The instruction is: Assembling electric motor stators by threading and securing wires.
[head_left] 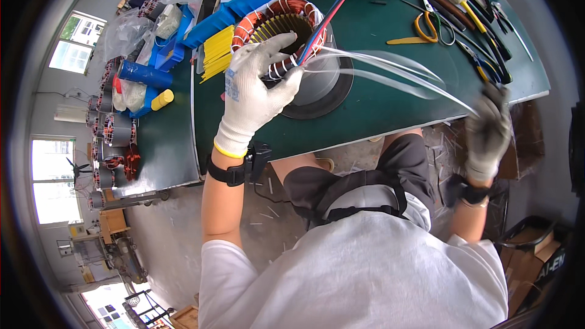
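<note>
A: Where does the stator [283, 23] lie relative to the hands?

B: On the bench [396, 109], above a dark round base [342, 88], ahead of the person. The left hand [259, 79] touches its near left side; the right hand [489, 128] is well apart, to the right, about the bench's near edge.

A: Which line joins the two?

B: White cord [365, 58], in several strands, runs from the stator's right side rightward and toward the person. The stator's bore faces upward; coloured leads [329, 19] extend away from the person.

A: How are the hands set?

B: Left: fingers curled over the rim, thumb opposed, winding between. Right: blurred, apparently curled at the cord's end; whether it pinches cannot be told.
</note>
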The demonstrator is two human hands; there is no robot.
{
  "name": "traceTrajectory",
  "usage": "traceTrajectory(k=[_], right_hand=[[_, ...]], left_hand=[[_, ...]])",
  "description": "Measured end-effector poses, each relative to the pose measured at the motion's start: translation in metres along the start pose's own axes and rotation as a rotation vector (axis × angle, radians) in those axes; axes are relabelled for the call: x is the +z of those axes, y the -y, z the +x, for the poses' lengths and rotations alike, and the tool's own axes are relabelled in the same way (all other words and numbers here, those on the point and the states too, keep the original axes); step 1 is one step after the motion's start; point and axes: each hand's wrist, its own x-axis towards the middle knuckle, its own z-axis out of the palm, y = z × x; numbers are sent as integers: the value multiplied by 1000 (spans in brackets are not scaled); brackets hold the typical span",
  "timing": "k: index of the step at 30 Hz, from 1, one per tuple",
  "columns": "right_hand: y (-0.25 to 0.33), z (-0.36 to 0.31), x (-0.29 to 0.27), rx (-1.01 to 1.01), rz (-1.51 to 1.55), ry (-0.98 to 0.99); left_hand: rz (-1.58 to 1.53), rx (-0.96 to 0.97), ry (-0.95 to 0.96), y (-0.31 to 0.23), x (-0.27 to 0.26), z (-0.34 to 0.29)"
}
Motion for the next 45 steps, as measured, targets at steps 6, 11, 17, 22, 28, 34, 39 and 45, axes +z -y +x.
traceTrajectory(k=[6, 11, 17, 22, 28, 34, 39, 45], right_hand=[[195, -94, -197, -155, -1394, -744], [89, -50, -111, 132, -1654, -486], [-129, 15, 81, 105, -1236, 123], [-141, -11, 125, 647, -910, 419], [-161, 64, 145, 215, -561, 856], [-151, 12, 109, 383, -703, 604], [-125, 18, 154, 387, -720, 624], [-149, -3, 108, 202, -785, 655]], left_hand=[[26, 91, -23, 6, 1, 5], [36, 118, 0, 6, -5, 7], [40, 88, 56, -2, -6, 11], [60, 89, 73, 0, -4, 10], [85, 297, -77, 23, 3, 5], [113, 385, -36, 13, 0, 13], [172, 395, -33, 24, -4, 9], [104, 378, 24, 18, -8, 6]])
